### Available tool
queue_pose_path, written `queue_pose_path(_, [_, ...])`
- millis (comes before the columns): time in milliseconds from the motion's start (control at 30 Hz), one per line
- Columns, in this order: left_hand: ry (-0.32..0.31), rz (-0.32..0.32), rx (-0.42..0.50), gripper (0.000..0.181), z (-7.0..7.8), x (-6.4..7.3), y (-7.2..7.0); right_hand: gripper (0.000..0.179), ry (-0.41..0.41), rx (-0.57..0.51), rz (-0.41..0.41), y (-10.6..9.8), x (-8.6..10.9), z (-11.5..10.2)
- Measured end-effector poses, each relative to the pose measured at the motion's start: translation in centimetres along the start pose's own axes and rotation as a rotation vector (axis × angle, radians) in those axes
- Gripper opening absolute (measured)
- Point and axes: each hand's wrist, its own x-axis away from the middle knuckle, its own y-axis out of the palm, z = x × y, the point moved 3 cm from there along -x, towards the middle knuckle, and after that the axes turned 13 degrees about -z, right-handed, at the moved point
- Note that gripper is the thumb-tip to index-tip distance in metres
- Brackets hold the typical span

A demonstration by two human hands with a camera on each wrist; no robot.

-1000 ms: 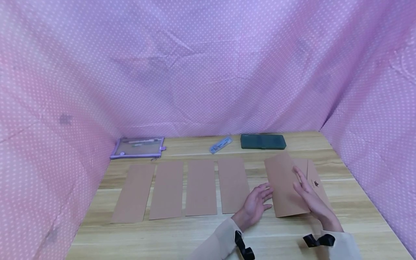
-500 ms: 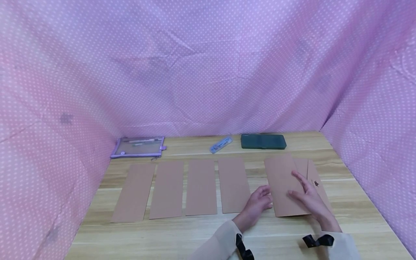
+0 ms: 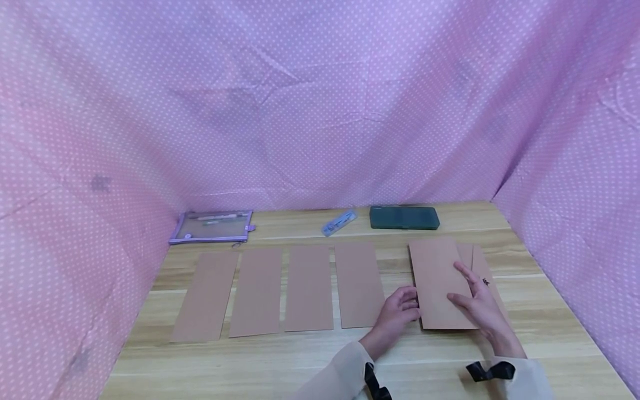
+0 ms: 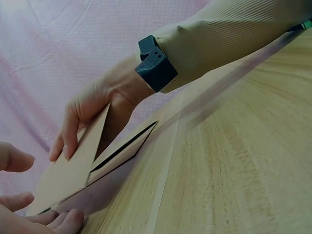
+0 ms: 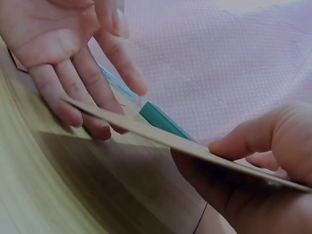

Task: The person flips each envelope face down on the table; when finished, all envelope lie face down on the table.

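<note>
My right hand (image 3: 482, 311) pinches a brown kraft-paper piece (image 3: 440, 283) near its right side, thumb on top and fingers beneath, as the right wrist view shows. The piece is tilted over another brown kraft-paper item (image 3: 486, 266), which bears a small dark print and a slanting line and is partly hidden. At the left edge of the held piece is my left hand (image 3: 395, 314), fingers loosely bent, fingertips right at the edge. In the left wrist view the held paper (image 4: 63, 183) stands above a dark slit between brown layers (image 4: 129, 151).
Several brown paper rectangles (image 3: 309, 289) lie in a row to the left. Along the back are a purple-edged clear pouch (image 3: 181, 226) with pens, a small blue packet (image 3: 339, 223) and a dark green case (image 3: 404, 218). Pink dotted cloth (image 3: 320, 111) surrounds the wooden table (image 3: 240, 366).
The right thumb has come down over the held paper. The paper has turned slightly straighter and its left edge has risen a little. The left fingers have drawn closer together at that edge.
</note>
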Motion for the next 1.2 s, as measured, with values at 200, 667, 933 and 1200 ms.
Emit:
queue_pose_path(200, [-0.047, 0.02, -0.025, 0.049, -0.2, 0.4, 0.2, 0.078, -0.047, -0.081, -0.01, 0.2, -0.3, -0.1])
queue_pose_path(667, [-0.035, 0.181, -0.079, 0.046, 0.1, 0.5, -0.5, 0.079, -0.182, -0.228, -0.142, 0.9, -0.2, -0.2])
queue_pose_path(933, [-0.031, 0.194, -0.081, 0.046, 0.2, 0.6, -0.9, 0.078, -0.204, -0.251, -0.226, 0.8, 0.5, -0.3])
queue_pose_path(1200, [-0.053, 0.224, -0.12, 0.045, 0.2, 0.7, -1.2, 0.07, -0.174, -0.189, -0.204, 0.6, 0.9, 0.0])
